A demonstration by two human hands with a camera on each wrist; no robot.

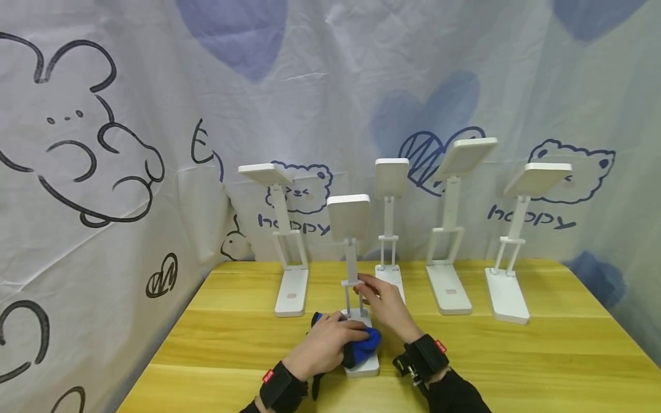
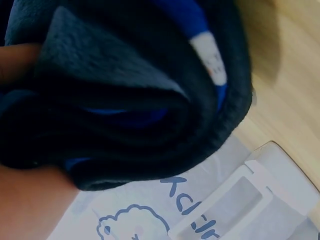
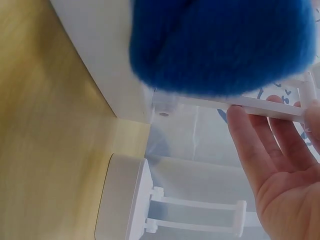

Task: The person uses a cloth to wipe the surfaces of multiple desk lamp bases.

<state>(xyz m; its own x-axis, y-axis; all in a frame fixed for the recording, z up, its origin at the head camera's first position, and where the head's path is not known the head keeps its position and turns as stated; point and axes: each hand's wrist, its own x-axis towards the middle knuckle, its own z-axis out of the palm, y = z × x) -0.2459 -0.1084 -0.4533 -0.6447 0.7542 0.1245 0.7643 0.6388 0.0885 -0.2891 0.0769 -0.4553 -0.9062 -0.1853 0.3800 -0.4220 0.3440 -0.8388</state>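
Blue cloth [image 1: 368,342] gripped by the left hand [image 1: 326,342] lay on a lamp base [image 1: 363,370], just before the frame [image 1: 349,283] the right hand [image 1: 389,304] pinched.

Soft, diffuse light lay evenly over the counter [image 1: 232,344] in the fairly clear head view. In the dimmer left wrist view, the cloth [image 2: 130,80] darkened almost to black in its folds; in the right, its blue pile blurred close up.

Blue handwritten-style lettering [image 1: 542,218] reading "happy" stands in two places on the pale backdrop cloth [image 1: 330,115].
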